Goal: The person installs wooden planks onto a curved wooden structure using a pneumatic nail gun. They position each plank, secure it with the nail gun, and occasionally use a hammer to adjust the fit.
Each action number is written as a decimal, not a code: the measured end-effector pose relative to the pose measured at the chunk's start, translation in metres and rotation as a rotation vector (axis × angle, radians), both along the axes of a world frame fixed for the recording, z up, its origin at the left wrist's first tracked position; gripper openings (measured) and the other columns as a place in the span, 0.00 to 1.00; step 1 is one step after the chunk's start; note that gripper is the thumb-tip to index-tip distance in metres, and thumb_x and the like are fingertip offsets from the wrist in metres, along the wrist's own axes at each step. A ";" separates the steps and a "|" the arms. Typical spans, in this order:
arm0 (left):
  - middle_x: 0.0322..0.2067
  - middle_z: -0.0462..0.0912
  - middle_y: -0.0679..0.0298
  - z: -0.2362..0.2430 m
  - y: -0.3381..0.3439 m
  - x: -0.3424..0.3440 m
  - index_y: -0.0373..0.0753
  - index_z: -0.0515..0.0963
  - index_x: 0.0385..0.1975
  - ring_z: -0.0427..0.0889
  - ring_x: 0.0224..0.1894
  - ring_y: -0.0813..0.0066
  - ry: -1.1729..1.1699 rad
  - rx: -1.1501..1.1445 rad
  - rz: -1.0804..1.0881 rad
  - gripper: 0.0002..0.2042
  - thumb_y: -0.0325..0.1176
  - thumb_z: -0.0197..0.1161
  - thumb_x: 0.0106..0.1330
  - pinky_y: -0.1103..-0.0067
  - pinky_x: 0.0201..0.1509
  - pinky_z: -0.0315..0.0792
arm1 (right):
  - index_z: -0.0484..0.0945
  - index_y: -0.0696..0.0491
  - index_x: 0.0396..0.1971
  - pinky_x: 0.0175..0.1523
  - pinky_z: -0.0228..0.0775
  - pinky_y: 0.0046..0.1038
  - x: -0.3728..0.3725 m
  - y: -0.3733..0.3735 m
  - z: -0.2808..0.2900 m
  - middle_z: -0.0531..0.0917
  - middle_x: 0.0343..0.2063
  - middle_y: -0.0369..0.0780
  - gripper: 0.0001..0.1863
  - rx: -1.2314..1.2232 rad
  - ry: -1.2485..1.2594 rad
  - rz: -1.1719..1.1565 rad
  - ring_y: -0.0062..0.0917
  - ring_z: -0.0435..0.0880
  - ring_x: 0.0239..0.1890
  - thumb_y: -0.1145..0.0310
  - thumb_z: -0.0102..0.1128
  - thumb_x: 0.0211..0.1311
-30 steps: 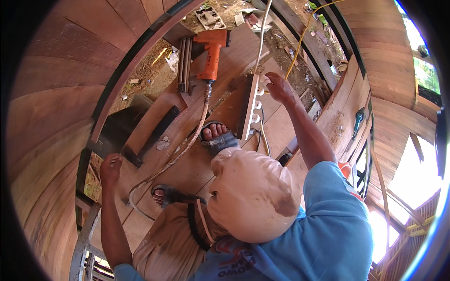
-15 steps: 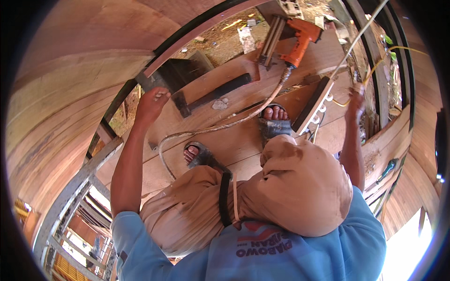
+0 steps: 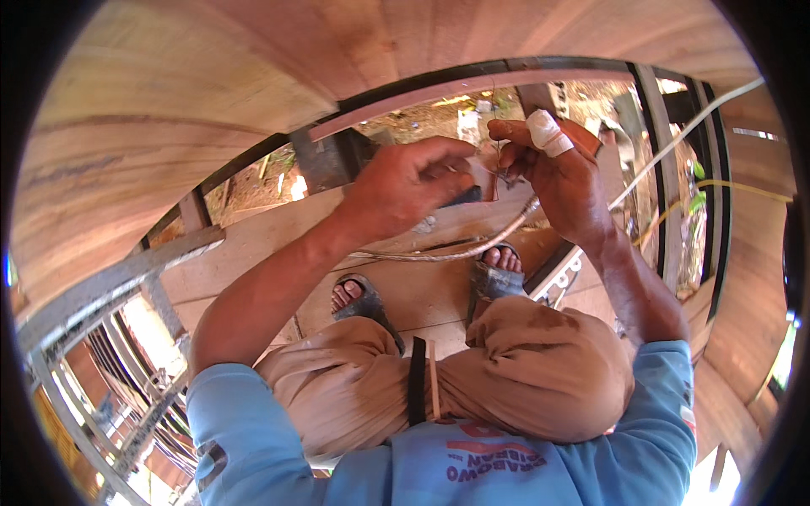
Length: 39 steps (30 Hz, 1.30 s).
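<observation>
Both hands are raised near each other in front of me, above the wooden planks. My left hand [image 3: 407,187] is curled and slightly blurred; anything between its fingers is too small to make out. My right hand [image 3: 567,181] has white tape [image 3: 547,133] round one finger. Its fingers are pinched on what looks like a thin dark strand [image 3: 496,148]. Behind the right hand shows a bit of the orange nail gun [image 3: 584,137], otherwise hidden. The dark hammer handle [image 3: 464,197] peeks out past my left fingers, its head covered.
A wrapped hose [image 3: 498,239] curves across the planks [image 3: 405,282] near my sandalled feet. A power strip [image 3: 558,277] lies to the right, with a pale cable [image 3: 692,131] rising from there. Wooden walls [image 3: 202,101] curve round ahead; a grey metal frame [image 3: 118,274] stands at left.
Both hands have come inward and together; the left moved right, the right moved left from near the yellow wire. The view has shifted, and the nail gun and hammer are now mostly covered.
</observation>
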<state>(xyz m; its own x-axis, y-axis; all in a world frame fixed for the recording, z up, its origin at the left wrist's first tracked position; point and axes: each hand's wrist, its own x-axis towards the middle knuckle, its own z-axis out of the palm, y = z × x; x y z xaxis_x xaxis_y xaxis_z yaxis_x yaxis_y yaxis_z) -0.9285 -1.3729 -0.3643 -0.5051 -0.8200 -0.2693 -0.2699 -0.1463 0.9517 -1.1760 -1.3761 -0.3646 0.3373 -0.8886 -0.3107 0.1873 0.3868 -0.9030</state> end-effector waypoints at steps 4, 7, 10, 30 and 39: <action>0.40 0.86 0.60 -0.003 0.015 0.025 0.31 0.79 0.51 0.83 0.39 0.77 0.258 0.094 0.155 0.18 0.39 0.65 0.70 0.78 0.44 0.78 | 0.78 0.59 0.56 0.32 0.70 0.21 0.047 -0.020 0.023 0.81 0.34 0.35 0.32 0.121 0.145 0.180 0.19 0.78 0.37 0.45 0.40 0.77; 0.40 0.86 0.62 0.009 0.020 0.045 0.32 0.79 0.51 0.83 0.39 0.79 0.321 0.295 0.228 0.17 0.38 0.65 0.70 0.79 0.43 0.78 | 0.78 0.58 0.56 0.36 0.72 0.21 0.063 -0.033 0.013 0.82 0.36 0.35 0.31 0.130 0.193 0.192 0.19 0.80 0.39 0.45 0.44 0.76; 0.40 0.85 0.62 0.006 0.028 0.063 0.33 0.77 0.53 0.84 0.41 0.77 0.273 0.268 0.266 0.17 0.36 0.66 0.70 0.79 0.45 0.79 | 0.78 0.62 0.54 0.46 0.75 0.24 0.086 -0.033 0.015 0.83 0.40 0.39 0.29 0.197 0.165 0.158 0.22 0.82 0.42 0.49 0.48 0.75; 0.31 0.83 0.65 -0.011 0.025 0.084 0.32 0.79 0.37 0.81 0.30 0.80 0.087 0.204 0.283 0.08 0.32 0.64 0.70 0.80 0.34 0.77 | 0.78 0.58 0.52 0.49 0.75 0.32 0.127 -0.023 -0.017 0.85 0.38 0.46 0.16 -0.601 0.438 0.323 0.36 0.84 0.40 0.63 0.55 0.72; 0.32 0.81 0.68 -0.001 0.029 0.078 0.33 0.78 0.39 0.81 0.34 0.83 0.272 0.207 0.317 0.08 0.29 0.68 0.67 0.82 0.39 0.77 | 0.78 0.56 0.50 0.51 0.71 0.23 0.118 -0.007 -0.030 0.81 0.41 0.33 0.13 -0.394 0.075 0.178 0.16 0.76 0.45 0.65 0.59 0.72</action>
